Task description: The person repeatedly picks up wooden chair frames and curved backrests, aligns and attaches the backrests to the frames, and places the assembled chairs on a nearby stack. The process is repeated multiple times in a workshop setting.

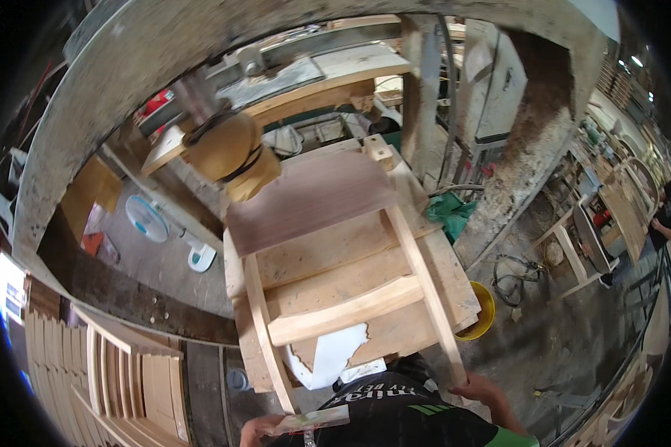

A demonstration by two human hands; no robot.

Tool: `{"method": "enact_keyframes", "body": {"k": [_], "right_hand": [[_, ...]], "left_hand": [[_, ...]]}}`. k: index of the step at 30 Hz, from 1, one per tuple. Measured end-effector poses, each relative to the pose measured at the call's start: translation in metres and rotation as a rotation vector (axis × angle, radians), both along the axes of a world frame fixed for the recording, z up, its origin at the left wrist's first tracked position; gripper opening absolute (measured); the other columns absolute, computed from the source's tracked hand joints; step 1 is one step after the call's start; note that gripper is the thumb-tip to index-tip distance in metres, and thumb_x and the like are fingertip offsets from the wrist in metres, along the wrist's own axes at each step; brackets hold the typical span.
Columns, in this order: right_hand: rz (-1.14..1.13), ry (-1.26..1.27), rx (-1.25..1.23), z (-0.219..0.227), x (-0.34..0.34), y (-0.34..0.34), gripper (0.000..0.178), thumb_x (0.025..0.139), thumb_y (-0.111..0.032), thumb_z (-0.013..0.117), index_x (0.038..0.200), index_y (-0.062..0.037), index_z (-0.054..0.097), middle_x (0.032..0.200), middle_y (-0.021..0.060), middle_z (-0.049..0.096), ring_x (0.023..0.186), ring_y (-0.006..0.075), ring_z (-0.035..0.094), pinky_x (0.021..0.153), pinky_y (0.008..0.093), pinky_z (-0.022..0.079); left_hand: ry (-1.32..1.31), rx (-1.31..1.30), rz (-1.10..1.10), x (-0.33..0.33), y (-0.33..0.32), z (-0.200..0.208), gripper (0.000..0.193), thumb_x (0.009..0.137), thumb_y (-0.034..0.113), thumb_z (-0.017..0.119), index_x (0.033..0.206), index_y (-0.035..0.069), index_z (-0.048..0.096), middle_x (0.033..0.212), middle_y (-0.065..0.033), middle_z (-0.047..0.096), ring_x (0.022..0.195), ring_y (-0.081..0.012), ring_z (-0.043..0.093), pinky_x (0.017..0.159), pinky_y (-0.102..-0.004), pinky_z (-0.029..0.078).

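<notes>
Workshop, cluttered; pale wooden desk ahead of the person. Nearest: left hand, partly cut off by the lower edge, beside a flat pale strip; cannot tell whether its fingers pinch strip or leg end. Right hand: fingers curled round the right leg end of a chair-back frame. Frame spans the desk, legs toward the person, dark panel at the far end, near a rounded yellow-brown drum. Step in hand, judged: steadying and positioning the frame. Next move seems to call for an even two-handed hold, panel edge square to the drum. Panel-drum contact unclear; background at far right too small to read
</notes>
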State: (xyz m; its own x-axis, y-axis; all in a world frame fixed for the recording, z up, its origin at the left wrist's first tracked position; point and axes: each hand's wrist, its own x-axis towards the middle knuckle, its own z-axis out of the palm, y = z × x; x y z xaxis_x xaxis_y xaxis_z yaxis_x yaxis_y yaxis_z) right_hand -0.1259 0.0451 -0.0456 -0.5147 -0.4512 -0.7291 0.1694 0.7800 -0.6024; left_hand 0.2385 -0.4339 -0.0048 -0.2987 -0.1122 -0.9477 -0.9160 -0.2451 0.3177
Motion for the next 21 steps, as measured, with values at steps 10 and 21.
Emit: {"method": "enact_keyframes", "body": {"k": [10,21], "right_hand": [[-0.231,0.476,0.249,-0.014,-0.018,-0.09,0.065,0.088,-0.062,0.068,0.124,-0.0079,0.071,0.113,0.0234,0.075,0.105,0.0428,0.072,0.09,0.0514,0.058],[-0.265,0.525,0.031,-0.028,-0.007,-0.062,0.063,0.093,-0.064,0.061,0.121,-0.0087,0.068,0.11,0.0202,0.074,0.106,0.0433,0.07,0.091,0.0515,0.055]], "left_hand": [[0.596,-0.933,0.205,-0.205,-0.105,0.004,0.045,0.095,0.038,0.075,0.095,-0.006,0.067,0.075,-0.0052,0.061,0.066,-0.0164,0.055,0.06,-0.0359,0.044],[0.466,-0.898,0.28,-0.181,-0.062,-0.006,0.044,0.092,0.033,0.078,0.102,-0.009,0.068,0.081,-0.0092,0.063,0.07,-0.0193,0.057,0.06,-0.0408,0.048]]}}
